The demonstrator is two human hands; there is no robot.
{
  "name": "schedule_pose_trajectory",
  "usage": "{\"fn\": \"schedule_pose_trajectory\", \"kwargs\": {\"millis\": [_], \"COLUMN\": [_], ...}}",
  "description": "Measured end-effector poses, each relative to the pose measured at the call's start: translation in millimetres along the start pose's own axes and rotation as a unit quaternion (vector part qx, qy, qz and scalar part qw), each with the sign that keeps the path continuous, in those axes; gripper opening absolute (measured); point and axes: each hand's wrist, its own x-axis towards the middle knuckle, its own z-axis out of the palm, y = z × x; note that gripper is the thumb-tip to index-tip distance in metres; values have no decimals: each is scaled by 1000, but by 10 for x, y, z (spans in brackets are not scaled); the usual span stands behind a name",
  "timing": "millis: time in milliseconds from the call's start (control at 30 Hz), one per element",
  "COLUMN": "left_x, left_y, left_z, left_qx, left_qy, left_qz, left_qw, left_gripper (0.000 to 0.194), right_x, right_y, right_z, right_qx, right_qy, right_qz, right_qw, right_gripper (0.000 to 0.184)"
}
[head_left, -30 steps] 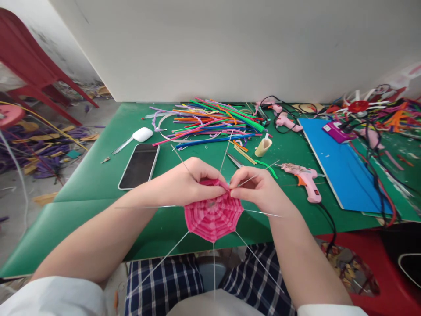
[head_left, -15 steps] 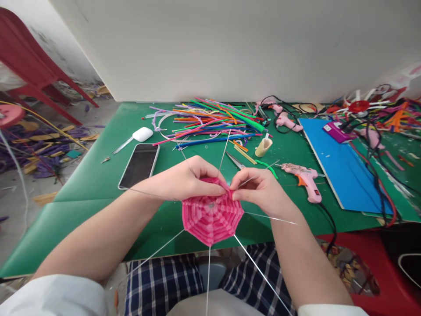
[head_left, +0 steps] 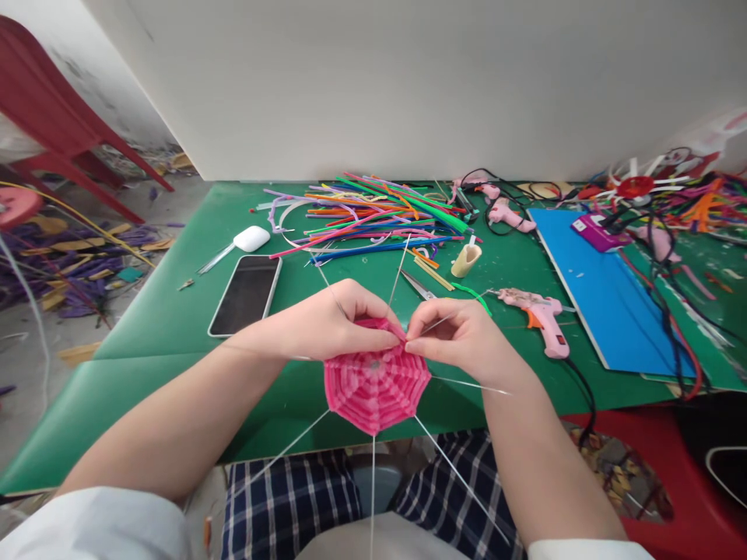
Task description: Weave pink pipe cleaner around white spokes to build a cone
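A pink woven pipe-cleaner web (head_left: pixel 373 393), roughly octagonal, hangs above the front edge of the table with thin wire spokes (head_left: pixel 452 470) sticking out all round. My left hand (head_left: pixel 344 323) grips its upper left rim, thumb in front and fingers behind. At the upper right rim my right hand (head_left: pixel 452 334) pinches the pink edge between thumb and forefinger, close to the left thumb. One spoke runs past the right fingers. The pinched strand itself is mostly covered by my fingertips.
On the green table (head_left: pixel 157 319) lie a phone (head_left: pixel 245 295), a white earbud case (head_left: pixel 251 239), a heap of coloured pipe cleaners (head_left: pixel 373 214), scissors (head_left: pixel 417 286), a pink glue gun (head_left: pixel 542 315) with its cord, and a blue board (head_left: pixel 607 303).
My right fingertips have shifted slightly left along the rim, closer to the left thumb. The web has tilted a little, and my left hand keeps its hold.
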Motion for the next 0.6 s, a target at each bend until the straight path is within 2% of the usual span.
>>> {"fn": "schedule_pose_trajectory", "kwargs": {"millis": [133,300,467,600], "left_x": [-60,-137,-180,-195], "left_y": [73,140,140,134], "left_z": [60,140,158,150], "left_qx": [127,315,363,361], "left_qy": [54,101,123,103], "left_qz": [50,145,173,182], "left_qw": [989,933,907,909], "left_gripper": [20,23,28,26], "right_x": [6,-8,-29,-40], "right_y": [23,26,15,-38], "right_z": [-5,-37,-54,-105], "right_qx": [28,61,57,-27], "right_qy": [0,-40,-60,-57], "right_qz": [9,30,69,26], "right_qw": [1000,997,994,998], "right_gripper": [17,18,23,21]}}
